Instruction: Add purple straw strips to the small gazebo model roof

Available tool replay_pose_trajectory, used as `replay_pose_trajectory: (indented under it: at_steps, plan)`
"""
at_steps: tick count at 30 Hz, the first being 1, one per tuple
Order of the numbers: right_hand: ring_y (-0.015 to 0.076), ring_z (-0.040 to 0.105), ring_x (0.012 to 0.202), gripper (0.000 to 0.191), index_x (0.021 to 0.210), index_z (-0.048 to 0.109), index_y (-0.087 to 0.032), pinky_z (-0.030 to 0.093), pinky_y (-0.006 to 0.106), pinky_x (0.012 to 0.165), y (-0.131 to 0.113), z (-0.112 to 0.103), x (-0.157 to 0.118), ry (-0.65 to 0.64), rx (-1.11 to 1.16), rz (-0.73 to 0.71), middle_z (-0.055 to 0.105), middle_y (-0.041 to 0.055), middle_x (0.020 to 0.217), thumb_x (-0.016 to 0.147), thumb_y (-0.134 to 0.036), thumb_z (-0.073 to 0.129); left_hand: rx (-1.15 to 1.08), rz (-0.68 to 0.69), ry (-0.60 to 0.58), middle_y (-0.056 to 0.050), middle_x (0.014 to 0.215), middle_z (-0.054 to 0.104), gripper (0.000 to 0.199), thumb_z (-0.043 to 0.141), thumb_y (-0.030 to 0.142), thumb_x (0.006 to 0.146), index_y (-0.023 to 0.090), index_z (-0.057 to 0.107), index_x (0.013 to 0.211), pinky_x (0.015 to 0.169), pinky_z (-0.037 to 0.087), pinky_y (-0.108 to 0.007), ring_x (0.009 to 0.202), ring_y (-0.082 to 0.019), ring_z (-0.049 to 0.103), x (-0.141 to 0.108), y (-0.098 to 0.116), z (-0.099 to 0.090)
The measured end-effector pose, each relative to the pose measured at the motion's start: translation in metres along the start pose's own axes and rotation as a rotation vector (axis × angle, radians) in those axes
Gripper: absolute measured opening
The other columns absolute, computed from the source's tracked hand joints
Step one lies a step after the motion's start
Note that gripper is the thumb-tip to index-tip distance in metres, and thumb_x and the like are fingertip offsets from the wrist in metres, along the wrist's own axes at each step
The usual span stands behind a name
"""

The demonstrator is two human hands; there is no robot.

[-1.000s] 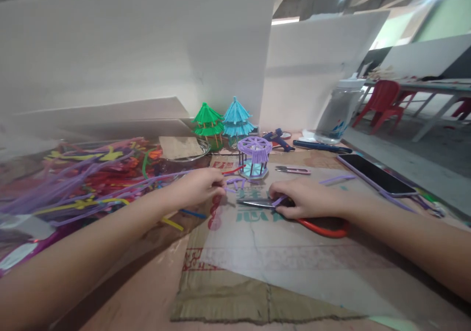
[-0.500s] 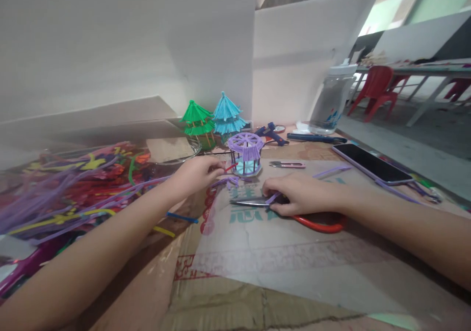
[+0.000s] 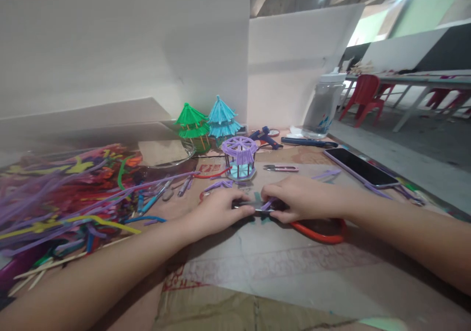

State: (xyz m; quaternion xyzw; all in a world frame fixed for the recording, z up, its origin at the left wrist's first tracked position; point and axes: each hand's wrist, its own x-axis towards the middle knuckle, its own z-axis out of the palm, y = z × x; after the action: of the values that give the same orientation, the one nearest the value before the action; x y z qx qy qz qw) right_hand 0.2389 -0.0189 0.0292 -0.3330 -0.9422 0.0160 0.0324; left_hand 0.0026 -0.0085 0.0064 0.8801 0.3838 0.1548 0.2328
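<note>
A pair of scissors with red handles (image 3: 320, 232) lies on the plastic-covered cardboard, its blades pointing left. My left hand (image 3: 221, 210) is closed on the blade end. My right hand (image 3: 290, 198) is closed around a short purple pipe cleaner (image 3: 270, 203) over the scissors' pivot; its palm hides part of them. Just beyond both hands stands a small purple pavilion (image 3: 240, 156) with a light blue base. A red pipe cleaner (image 3: 213, 175) lies at its left side.
Green (image 3: 191, 122) and blue (image 3: 221, 117) pavilions stand behind, beside a glue gun (image 3: 265, 137). Small snips (image 3: 280, 168), a phone (image 3: 360, 168) and a bottle (image 3: 324, 106) are to the right. Pipe cleaners (image 3: 62, 188) are heaped at the left.
My left hand has let go of the red pipe cleaner and moved right and nearer, onto the scissor blades. My right hand has stayed nearly still. The view has shifted slightly.
</note>
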Motion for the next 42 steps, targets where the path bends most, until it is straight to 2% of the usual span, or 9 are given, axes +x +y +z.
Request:
replay_pose_trajectory:
  at_steps: [5, 12, 17, 20, 24, 28, 33, 37, 42]
  plan:
    - [0.0138, 0.054, 0.061, 0.016, 0.096, 0.058, -0.021, 0.027, 0.023, 0.054, 0.002, -0.002, 0.001, -0.003, 0.044, 0.017, 0.063, 0.0002, 0.072, 0.083, -0.031, 0.057, -0.222, -0.128, -0.002, -0.002, 0.095, 0.074, 0.029, 0.058, 0.042, 0.088, 0.02, 0.071, 0.102, 0.073, 0.049, -0.027, 0.085, -0.019, 0.066, 0.0, -0.008, 0.005]
    - [0.016, 0.054, 0.063, 0.023, 0.097, 0.061, -0.02, 0.029, 0.025, 0.054, 0.004, -0.008, 0.0, -0.057, -0.013, 0.008, 0.064, 0.003, 0.077, 0.087, -0.04, 0.059, -0.184, 0.019, 0.12, -0.002, 0.113, 0.071, 0.03, 0.054, 0.038, 0.092, 0.024, 0.066, 0.116, 0.088, 0.048, -0.03, 0.101, -0.018, 0.064, -0.005, -0.016, 0.012]
    - [0.0197, 0.06, 0.086, 0.034, 0.108, 0.066, -0.019, 0.042, 0.03, 0.072, 0.01, -0.006, 0.004, 0.125, 0.025, 0.036, 0.063, 0.0099, 0.105, 0.101, -0.031, 0.035, -0.068, 0.13, 0.278, -0.005, 0.106, 0.069, 0.023, 0.052, 0.033, 0.095, 0.02, 0.067, 0.105, 0.092, 0.046, -0.033, 0.103, -0.018, 0.061, -0.005, -0.017, 0.014]
    - [0.0208, 0.062, 0.088, 0.034, 0.114, 0.066, -0.018, 0.043, 0.031, 0.074, 0.012, 0.006, 0.007, 0.244, -0.037, 0.043, 0.066, 0.0102, 0.101, 0.098, -0.019, 0.037, -0.022, 0.188, 0.325, -0.005, 0.106, 0.067, 0.022, 0.05, 0.032, 0.096, 0.02, 0.067, 0.101, 0.094, 0.045, -0.034, 0.104, -0.019, 0.059, -0.004, -0.015, 0.013]
    - [0.0208, 0.063, 0.086, 0.032, 0.115, 0.065, -0.019, 0.042, 0.03, 0.073, 0.01, 0.018, 0.012, 0.307, -0.048, 0.059, 0.071, 0.0092, 0.095, 0.095, -0.017, 0.041, 0.023, 0.114, 0.327, -0.006, 0.107, 0.068, 0.022, 0.046, 0.027, 0.097, 0.02, 0.065, 0.103, 0.094, 0.046, -0.034, 0.104, -0.019, 0.06, -0.003, -0.014, 0.004]
    - [0.0182, 0.064, 0.077, 0.026, 0.104, 0.066, -0.019, 0.041, 0.027, 0.067, 0.006, 0.024, 0.015, 0.284, 0.039, 0.257, 0.072, 0.0069, 0.088, 0.096, -0.023, 0.041, 0.29, 0.06, 0.223, -0.009, 0.113, 0.063, 0.025, 0.046, 0.025, 0.094, 0.02, 0.065, 0.109, 0.095, 0.045, -0.038, 0.109, -0.024, 0.058, -0.005, -0.024, -0.016]
    - [0.0187, 0.063, 0.077, 0.029, 0.113, 0.062, -0.02, 0.038, 0.027, 0.064, 0.01, 0.036, 0.015, 0.217, -0.029, 0.201, 0.072, 0.0071, 0.088, 0.096, -0.022, 0.04, 0.527, -0.045, -0.031, -0.01, 0.11, 0.062, 0.041, 0.053, 0.047, 0.09, 0.024, 0.062, 0.122, 0.084, 0.048, -0.039, 0.101, -0.029, 0.061, -0.012, -0.039, -0.036]
    - [0.0198, 0.065, 0.086, 0.031, 0.117, 0.06, -0.02, 0.041, 0.028, 0.07, 0.013, 0.041, 0.016, 0.254, 0.019, 0.25, 0.072, 0.0086, 0.099, 0.098, -0.024, 0.036, 0.53, -0.036, -0.046, -0.012, 0.113, 0.06, 0.059, 0.057, 0.061, 0.083, 0.023, 0.058, 0.128, 0.083, 0.048, -0.039, 0.103, -0.031, 0.06, -0.013, -0.036, -0.037]
    - [0.0183, 0.063, 0.08, 0.024, 0.104, 0.064, -0.019, 0.038, 0.026, 0.067, 0.009, 0.036, 0.018, 0.239, -0.018, 0.262, 0.071, 0.0066, 0.088, 0.095, -0.022, 0.042, 0.444, -0.082, -0.053, -0.01, 0.101, 0.063, 0.045, 0.061, 0.057, 0.081, 0.019, 0.066, 0.103, 0.078, 0.048, -0.037, 0.094, -0.028, 0.061, -0.012, -0.026, -0.036]
